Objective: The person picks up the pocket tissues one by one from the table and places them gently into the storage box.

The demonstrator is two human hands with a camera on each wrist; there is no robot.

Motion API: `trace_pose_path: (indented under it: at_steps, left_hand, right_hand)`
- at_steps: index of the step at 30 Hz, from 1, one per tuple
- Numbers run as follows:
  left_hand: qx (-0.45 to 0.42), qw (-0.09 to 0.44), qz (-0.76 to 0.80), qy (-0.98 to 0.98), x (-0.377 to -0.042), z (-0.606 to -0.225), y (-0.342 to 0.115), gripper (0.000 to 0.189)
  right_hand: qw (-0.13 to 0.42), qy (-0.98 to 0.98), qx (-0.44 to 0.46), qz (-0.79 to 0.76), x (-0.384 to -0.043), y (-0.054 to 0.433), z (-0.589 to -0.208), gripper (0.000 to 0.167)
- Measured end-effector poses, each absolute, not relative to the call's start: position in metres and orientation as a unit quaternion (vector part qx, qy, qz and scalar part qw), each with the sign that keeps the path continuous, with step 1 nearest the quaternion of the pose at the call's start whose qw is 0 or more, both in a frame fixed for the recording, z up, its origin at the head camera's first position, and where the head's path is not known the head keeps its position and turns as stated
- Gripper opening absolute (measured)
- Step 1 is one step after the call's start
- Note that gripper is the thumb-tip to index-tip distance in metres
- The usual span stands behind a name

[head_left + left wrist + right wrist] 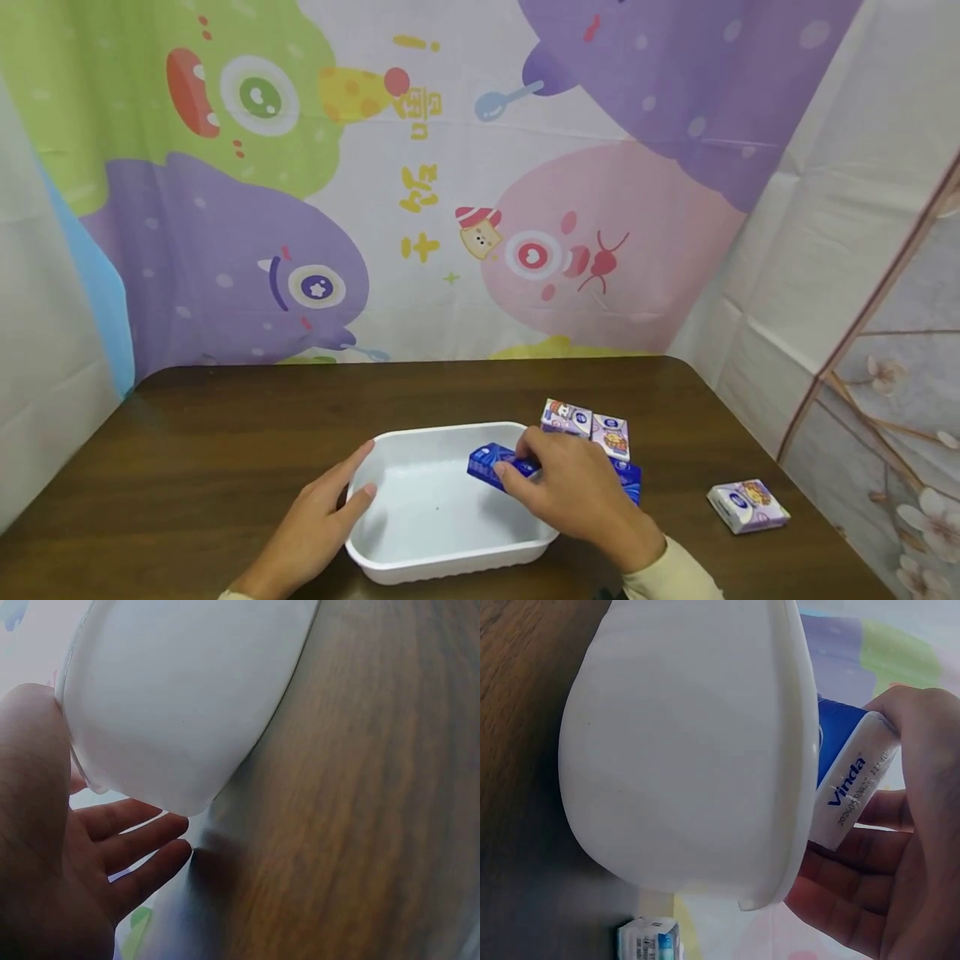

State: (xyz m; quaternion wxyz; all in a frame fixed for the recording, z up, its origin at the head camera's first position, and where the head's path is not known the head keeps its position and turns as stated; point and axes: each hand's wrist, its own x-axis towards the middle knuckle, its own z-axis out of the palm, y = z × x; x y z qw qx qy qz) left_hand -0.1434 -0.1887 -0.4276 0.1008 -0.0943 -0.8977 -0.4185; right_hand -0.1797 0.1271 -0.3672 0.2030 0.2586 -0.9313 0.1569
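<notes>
We see the right hand [567, 483] gripping a blue, boxy packet marked Vinda [489, 463] over the right side of a white, rounded-rectangular plastic tray [427, 517]. The packet sits between the hands, far nearer the right, its long axis seemingly left to right, though fingers cover much. The left hand [317, 517] rests at the tray's left rim, fingers extended, apart from the right.

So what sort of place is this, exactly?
Probably a makeshift indoor booth, though the wider room is out of view. A white cloth backdrop printed with colourful cartoon monsters hangs behind a dark brown wood-grain table, and a pale sheet printed with blossoms hangs on the right.
</notes>
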Motion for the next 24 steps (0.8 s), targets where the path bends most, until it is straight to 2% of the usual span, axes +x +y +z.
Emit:
trace_pose_path:
  at_steps: [17, 24]
  left_hand:
    - [-0.084, 0.087, -0.419, -0.900, -0.144, -0.427, -0.188, 0.056]
    - [-0.083, 0.085, -0.420, -0.900, -0.144, -0.427, -0.188, 0.056]
  right_hand:
    - [0.197, -0.925, 0.281, 0.160, -0.176, 0.120, -0.373, 0.026]
    - [0.149, -0.925, 0.302, 0.177, -0.174, 0.116, -0.375, 0.033]
